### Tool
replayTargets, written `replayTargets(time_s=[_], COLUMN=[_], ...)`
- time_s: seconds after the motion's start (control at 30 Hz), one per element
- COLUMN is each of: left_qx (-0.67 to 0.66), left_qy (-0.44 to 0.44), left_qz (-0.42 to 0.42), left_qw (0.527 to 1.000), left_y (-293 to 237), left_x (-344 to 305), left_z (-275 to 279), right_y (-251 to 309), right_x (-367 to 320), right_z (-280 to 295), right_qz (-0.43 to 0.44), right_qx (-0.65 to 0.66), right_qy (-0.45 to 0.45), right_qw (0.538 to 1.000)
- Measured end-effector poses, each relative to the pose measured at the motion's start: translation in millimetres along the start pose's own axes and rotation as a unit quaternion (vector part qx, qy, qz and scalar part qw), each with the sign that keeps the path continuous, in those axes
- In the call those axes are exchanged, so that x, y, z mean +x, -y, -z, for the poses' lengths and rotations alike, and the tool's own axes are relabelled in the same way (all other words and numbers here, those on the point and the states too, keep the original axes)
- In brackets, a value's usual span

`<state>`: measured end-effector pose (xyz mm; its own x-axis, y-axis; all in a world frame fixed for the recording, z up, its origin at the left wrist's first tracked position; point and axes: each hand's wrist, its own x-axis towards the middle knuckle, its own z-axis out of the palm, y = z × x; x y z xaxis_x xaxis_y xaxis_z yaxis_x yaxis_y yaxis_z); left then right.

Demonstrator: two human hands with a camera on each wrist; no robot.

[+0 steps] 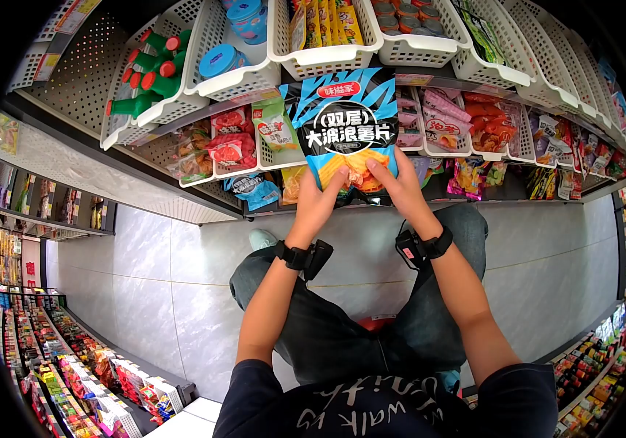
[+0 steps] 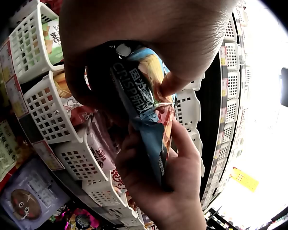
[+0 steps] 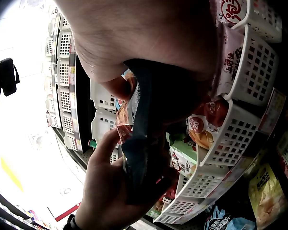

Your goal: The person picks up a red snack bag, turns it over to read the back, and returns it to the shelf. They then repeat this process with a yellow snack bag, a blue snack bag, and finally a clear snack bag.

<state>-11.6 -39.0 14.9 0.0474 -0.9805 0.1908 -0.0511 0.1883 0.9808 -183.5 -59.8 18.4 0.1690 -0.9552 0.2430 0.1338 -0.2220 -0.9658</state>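
Black and blue, one wavy potato chip bag [image 1: 353,109] is held up before the snack shelves by two hands. The left hand [image 1: 316,203] and right hand [image 1: 405,191] each pinch a lower side of it, two thumbs on its front, other fingers behind. Beyond, one white basket [image 1: 237,83] holds two blue-lidded tubs [image 1: 220,61]. Two black cameras [image 1: 318,260] sit strapped, one per wrist.
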Motion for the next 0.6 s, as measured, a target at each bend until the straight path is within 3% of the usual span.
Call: replayTargets(time_s=[0.6], left_qx=[-0.001], left_qy=[-0.002], left_qz=[0.005], left_qw=[1.000], left_y=[-2.4], left_x=[-0.6], left_z=[-0.9], right_y=[-1.2], right_x=[0.4], right_z=[-0.4], right_qz=[0.006], right_qx=[-0.004], right_qy=[-0.006], right_qw=[1.000])
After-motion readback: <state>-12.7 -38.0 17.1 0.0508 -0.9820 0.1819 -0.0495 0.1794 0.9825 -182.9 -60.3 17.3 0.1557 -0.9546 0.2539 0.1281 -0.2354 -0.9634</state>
